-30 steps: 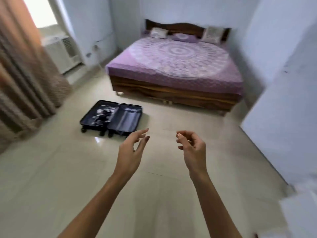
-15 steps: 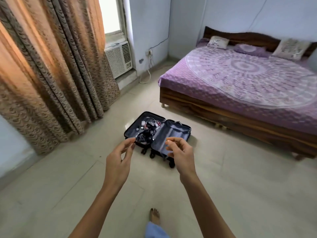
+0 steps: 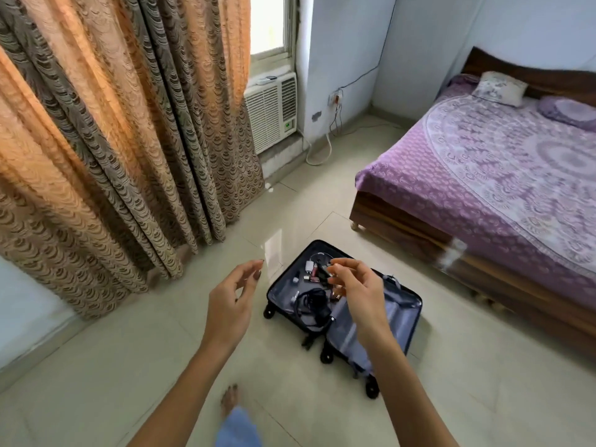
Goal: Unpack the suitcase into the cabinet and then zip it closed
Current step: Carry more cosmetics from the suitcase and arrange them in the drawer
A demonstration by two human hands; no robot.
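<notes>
Both bare forearms reach forward and down at about the same height, the two hands well apart. The left hand [image 3: 230, 304] is turned with its palm inward, its fingers [image 3: 253, 269] gently bent and slightly spread, holding nothing. The right hand [image 3: 361, 293] shows its back, wrist cocked, its fingers [image 3: 338, 264] loosely curled with the tips pointing left and nothing visible between them. Below and beyond them the suitcase [image 3: 398, 312] lies opened flat on the glossy, pale tiled floor [image 3: 129, 366]. It is a dark hard shell with rounded corners, small black wheels and a smooth grey-blue fabric lining. Its left half holds a jumble of small items [image 3: 309, 275]: a coiled black cable, a white charger-like block and a few small pinkish pieces too small to tell apart. A bare foot [image 3: 229, 398] stands on the tiles near the bottom edge. Heavy curtains [image 3: 113, 140] with an orange and brown scalloped weave hang at left, beside a white ribbed air conditioner [image 3: 271, 111]. A wooden bed [image 3: 483, 195] with a purple printed cover stands at right.
</notes>
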